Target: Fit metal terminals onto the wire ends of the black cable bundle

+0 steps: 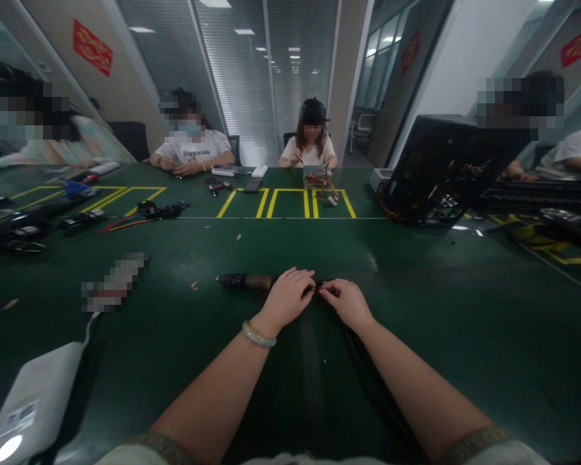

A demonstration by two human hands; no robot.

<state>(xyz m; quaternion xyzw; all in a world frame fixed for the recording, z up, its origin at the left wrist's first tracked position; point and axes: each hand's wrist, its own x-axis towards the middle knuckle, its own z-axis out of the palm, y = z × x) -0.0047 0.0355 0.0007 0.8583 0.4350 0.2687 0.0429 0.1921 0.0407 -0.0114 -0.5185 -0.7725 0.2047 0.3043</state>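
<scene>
On the green table lies a slim dark tool [255,282] with a brown band round its body and a narrow metal tip pointing left. My left hand [290,294] is closed over its right end, fingers bent and pressed together. Close beside it, my right hand [349,303] pinches with thumb and fingertips at the tool's tail. What sits between those fingertips is too small and hidden to name. A thick black cable [368,371] runs from under the right hand down toward the table's near edge, partly behind the right forearm.
A white power bank [41,394] with a cord to a blurred-out device [119,282] lies at left. Dark cable bundles [148,212] are farther back. A black computer case [430,171] stands at right. Several people sit around; one handles a box with wires [322,177].
</scene>
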